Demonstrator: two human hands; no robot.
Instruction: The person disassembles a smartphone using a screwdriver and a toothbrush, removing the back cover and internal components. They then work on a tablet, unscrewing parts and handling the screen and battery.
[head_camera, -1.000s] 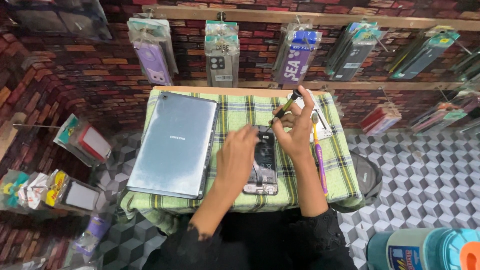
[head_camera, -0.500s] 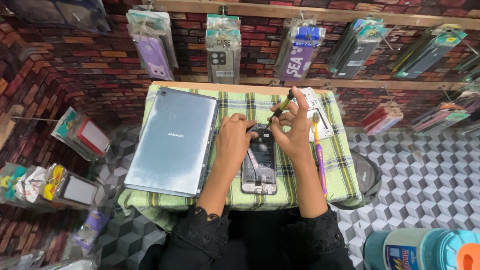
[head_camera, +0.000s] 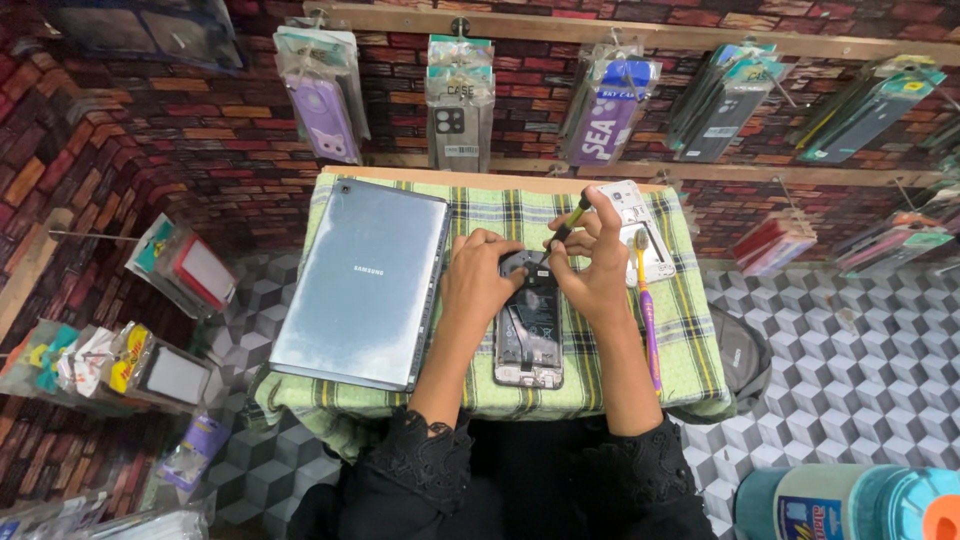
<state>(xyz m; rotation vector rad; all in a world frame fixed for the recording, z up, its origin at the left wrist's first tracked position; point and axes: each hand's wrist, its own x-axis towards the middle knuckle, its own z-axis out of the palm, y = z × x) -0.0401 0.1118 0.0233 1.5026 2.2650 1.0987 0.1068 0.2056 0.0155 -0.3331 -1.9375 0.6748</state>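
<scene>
An opened smartphone (head_camera: 529, 340) with its back off lies on a green checked cloth (head_camera: 500, 215) over a small table. My left hand (head_camera: 480, 282) rests on the phone's top left, holding it down. My right hand (head_camera: 592, 262) grips a yellow-and-black screwdriver (head_camera: 570, 220) with its tip down at the phone's top edge. A grey tablet (head_camera: 365, 280) lies face down to the left, touching my left forearm's side.
A purple and yellow toothbrush (head_camera: 648, 310) and a white card of parts (head_camera: 640, 225) lie right of the phone. Packaged phone cases (head_camera: 458, 100) hang on the brick wall behind. A teal container (head_camera: 850, 505) stands at bottom right.
Both hands shifted slightly toward the phone's top end, and more of the phone's lower body now shows. The screwdriver stays at the top edge.
</scene>
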